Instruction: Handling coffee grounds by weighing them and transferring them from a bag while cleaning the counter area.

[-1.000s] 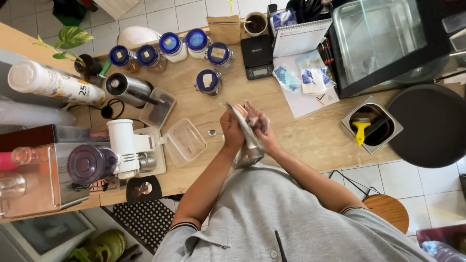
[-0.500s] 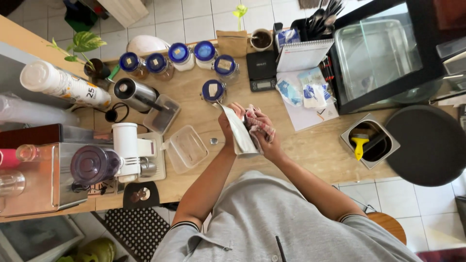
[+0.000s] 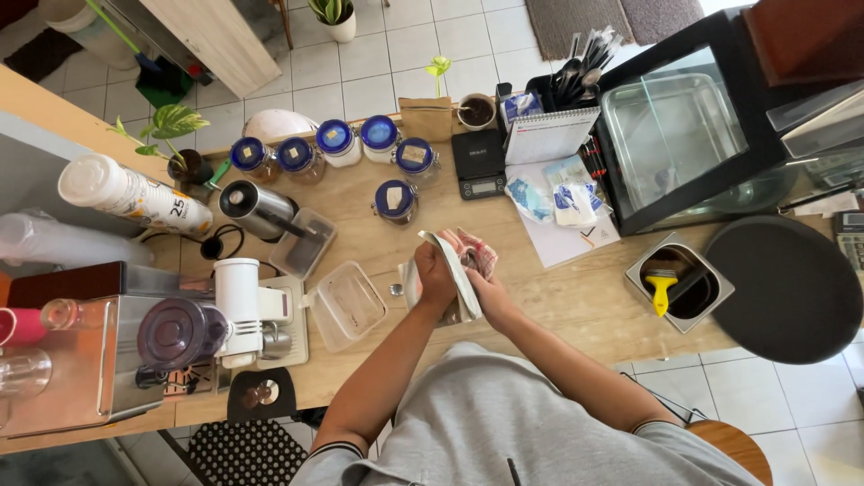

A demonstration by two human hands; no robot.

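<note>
Both hands (image 3: 461, 281) hold a silver bag (image 3: 454, 286). Tipped, it could spill on the counter (image 3: 576, 306) below.

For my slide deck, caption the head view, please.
Both hands, left hand and right hand, grip a white pouch over a wooden counter beside blue-lidded jars.
</note>
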